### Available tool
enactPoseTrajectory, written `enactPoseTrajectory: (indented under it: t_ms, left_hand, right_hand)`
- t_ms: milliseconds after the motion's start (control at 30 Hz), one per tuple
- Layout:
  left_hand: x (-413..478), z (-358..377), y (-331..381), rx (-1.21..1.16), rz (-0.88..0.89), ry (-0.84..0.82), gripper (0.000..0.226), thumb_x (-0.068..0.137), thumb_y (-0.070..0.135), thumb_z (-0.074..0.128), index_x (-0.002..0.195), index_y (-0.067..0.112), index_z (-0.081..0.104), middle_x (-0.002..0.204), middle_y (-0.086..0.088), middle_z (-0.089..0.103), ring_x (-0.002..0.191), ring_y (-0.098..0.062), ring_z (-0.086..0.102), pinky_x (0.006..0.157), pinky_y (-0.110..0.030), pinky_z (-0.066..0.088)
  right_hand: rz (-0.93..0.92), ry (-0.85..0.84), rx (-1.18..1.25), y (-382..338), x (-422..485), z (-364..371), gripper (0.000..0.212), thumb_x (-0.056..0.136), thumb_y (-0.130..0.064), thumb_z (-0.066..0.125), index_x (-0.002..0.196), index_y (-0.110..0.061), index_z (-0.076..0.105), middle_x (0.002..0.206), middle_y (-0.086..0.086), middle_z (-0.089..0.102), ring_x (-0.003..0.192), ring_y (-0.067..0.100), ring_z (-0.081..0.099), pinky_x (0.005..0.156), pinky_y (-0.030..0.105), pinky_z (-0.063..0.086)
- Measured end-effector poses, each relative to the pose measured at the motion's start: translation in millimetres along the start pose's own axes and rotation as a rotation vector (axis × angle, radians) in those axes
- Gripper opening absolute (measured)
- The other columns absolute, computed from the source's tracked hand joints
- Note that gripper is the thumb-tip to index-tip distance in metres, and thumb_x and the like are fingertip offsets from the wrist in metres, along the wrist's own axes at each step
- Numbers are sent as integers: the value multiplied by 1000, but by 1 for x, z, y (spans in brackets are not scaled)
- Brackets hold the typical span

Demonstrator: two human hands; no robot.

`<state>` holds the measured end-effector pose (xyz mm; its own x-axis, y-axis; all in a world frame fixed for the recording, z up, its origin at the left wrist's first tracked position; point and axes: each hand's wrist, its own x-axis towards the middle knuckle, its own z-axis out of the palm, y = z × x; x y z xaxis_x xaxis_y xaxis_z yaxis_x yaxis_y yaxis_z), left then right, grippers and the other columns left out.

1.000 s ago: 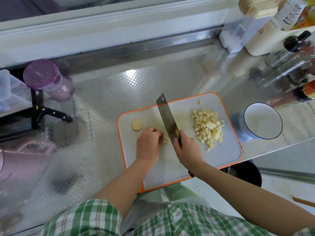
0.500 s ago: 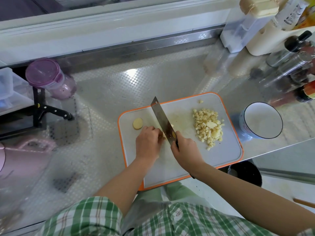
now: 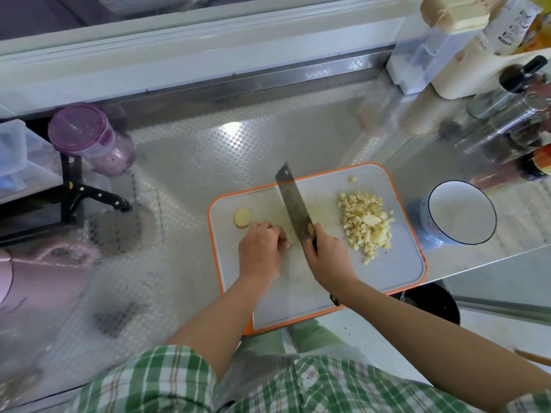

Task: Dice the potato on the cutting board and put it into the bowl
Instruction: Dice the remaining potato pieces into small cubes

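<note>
Pale-yellow potato shows just at the fingertips of the left hand (image 3: 262, 245). We see those fingers curled down, knuckles up, pinning a small potato piece (image 3: 288, 244) to the board, with most of it hidden under the hand. Just beside those fingertips, on their right, runs the cleaver (image 3: 293, 204). Its handle is wrapped in the fingers and thumb of the right hand (image 3: 328, 257), and the blade points away from us, its tip reaching past the board's far edge. A small yellow scrap (image 3: 310, 229) clings to the flat of the blade close to the right hand. We cannot tell whether the cutting edge touches the board.

Just left of the left hand, a round slice (image 3: 242, 217) lies flat near the board's left edge. On the right half of the cutting board (image 3: 396, 272), grey with an orange rim, sits the diced pile (image 3: 366, 222), and one stray cube (image 3: 353, 179) lies near the far right corner. All the potato we can see is on the board.

The board lies on the patterned steel counter (image 3: 193, 174), with its near edge reaching out past the counter's near edge. The bowl (image 3: 465, 216), white inside with a dark rim, stands just beside the board's right edge.

Farther out, a jar (image 3: 86, 135) with a purple lid stands toward the counter's left edge, with a black-handled knife (image 3: 98, 196) near it. Bottles (image 3: 512, 114) crowd the far right corner. Our green plaid shirt (image 3: 167, 380) fills the bottom.
</note>
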<state>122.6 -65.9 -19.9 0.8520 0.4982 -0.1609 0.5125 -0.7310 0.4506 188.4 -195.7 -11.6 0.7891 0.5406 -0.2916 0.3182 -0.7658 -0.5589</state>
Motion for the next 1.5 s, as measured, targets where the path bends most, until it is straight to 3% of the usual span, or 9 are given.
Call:
enactPoseTrajectory:
  t_ms: [333,667,800,900,1000,1100,1200,1333,1500]
  left_hand:
    - [-11,-10,-7,-67,-169,120,24,85,12,53,109,16,57,96,-5,62,96,-25,54,69,-36,41]
    - [-18,6,22,-83,-115,26,17,86,15,52,100,16,63,97,-5,64,97,-26,56,73,-36,43]
    - [-12,5,43,-476,-208,-63,25,94,34,51,89,15,66,78,-3,71,77,-26,64,71,-39,50]
    - [-5,-7,69,-910,-360,-224,40,96,49,45,89,14,63,69,-7,69,58,-23,62,54,-32,49]
    - [4,-3,83,-834,-405,-188,41,93,40,50,89,1,60,78,-20,67,65,-32,66,57,-35,52]
    - [8,7,83,-802,-469,-135,27,77,31,45,76,5,52,80,-27,59,77,-40,64,68,-48,57]
    - [5,-2,90,-913,-510,-138,15,88,11,46,75,5,49,70,-14,51,62,-29,57,51,-34,52]
    - [6,0,90,-910,-472,-112,15,88,10,44,75,4,51,66,-11,47,61,-26,54,56,-37,48]
    - [7,0,90,-874,-438,-98,17,85,16,44,69,10,48,62,-5,42,59,-21,45,57,-33,39]
  right_hand:
    - [-7,-149,134,-20,-18,1,8,98,-18,44,92,-12,42,67,19,59,54,36,56,52,52,50]
    - [229,61,119,41,-16,-53,12,94,-19,42,84,-13,41,64,19,58,48,37,60,44,49,51]
    - [110,29,-20,33,-26,-53,11,95,-24,47,92,-15,41,69,9,55,64,37,55,52,39,40]
    - [-24,49,-144,22,-31,-49,24,94,-25,49,116,-16,46,86,8,67,80,35,61,60,34,37]
    - [-174,44,-174,17,-38,-49,35,90,-25,52,125,-21,47,95,6,71,83,34,65,61,36,42]
    - [-246,-6,-65,26,-45,-59,45,91,-45,37,134,-35,45,103,-3,62,89,23,60,69,36,45]
    - [-239,-19,-36,45,-39,-65,59,88,-64,13,140,-51,38,99,-6,36,92,12,41,77,31,39]
    - [-176,-5,-82,66,-24,-61,72,84,-74,2,143,-49,35,97,-3,30,94,15,33,92,36,39]
    - [-195,53,-83,65,-20,-63,71,87,-69,1,144,-46,35,100,0,31,96,19,33,90,34,33]
